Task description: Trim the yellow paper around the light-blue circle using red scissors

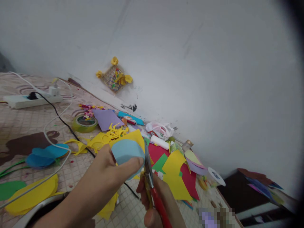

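In the head view, the left hand (118,172) is pinching a light blue paper piece (127,152), thumb on top. The right hand (158,196) is closing around the red-handled scissors (154,190), whose blades are standing at the paper's right edge. Beyond them, yellow scraps (106,139) are lying on the surface (68,161) near a tape roll (85,123).
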Demonstrator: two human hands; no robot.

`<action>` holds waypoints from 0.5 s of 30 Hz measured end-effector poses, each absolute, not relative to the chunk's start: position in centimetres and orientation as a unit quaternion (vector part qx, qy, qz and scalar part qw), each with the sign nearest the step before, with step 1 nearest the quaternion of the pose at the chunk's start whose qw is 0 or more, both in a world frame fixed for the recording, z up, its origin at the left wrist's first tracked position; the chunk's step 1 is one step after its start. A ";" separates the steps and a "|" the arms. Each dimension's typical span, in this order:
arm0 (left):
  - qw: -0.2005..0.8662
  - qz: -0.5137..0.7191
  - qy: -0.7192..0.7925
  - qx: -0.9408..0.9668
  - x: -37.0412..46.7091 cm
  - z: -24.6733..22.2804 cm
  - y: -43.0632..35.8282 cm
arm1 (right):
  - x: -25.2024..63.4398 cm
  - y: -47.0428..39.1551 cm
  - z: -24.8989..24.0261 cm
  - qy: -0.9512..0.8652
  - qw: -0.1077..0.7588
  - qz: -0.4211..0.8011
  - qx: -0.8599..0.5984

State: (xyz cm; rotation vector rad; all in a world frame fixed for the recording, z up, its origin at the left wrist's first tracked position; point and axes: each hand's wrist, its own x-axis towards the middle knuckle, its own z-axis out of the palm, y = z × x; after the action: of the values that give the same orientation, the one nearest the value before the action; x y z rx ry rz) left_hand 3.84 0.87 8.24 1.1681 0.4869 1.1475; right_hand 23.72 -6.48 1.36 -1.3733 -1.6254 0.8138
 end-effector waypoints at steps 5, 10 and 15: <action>0.672 0.495 0.211 0.509 3.5 8.4 1.1 | 24.2 -6.1 0.4 -0.629 0.422 0.335 -0.560; 0.708 0.470 0.164 0.500 3.4 8.7 1.2 | 24.4 -7.0 0.4 -0.648 0.428 0.283 -0.563; 0.719 0.470 0.149 0.489 3.4 8.7 1.2 | 24.5 -7.6 0.5 -0.651 0.432 0.263 -0.566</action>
State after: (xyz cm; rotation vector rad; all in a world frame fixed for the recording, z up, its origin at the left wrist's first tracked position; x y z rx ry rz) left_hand 3.38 1.24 8.74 1.0821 0.3290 1.0397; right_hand 24.53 -7.60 0.46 -1.4104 -1.6238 0.6567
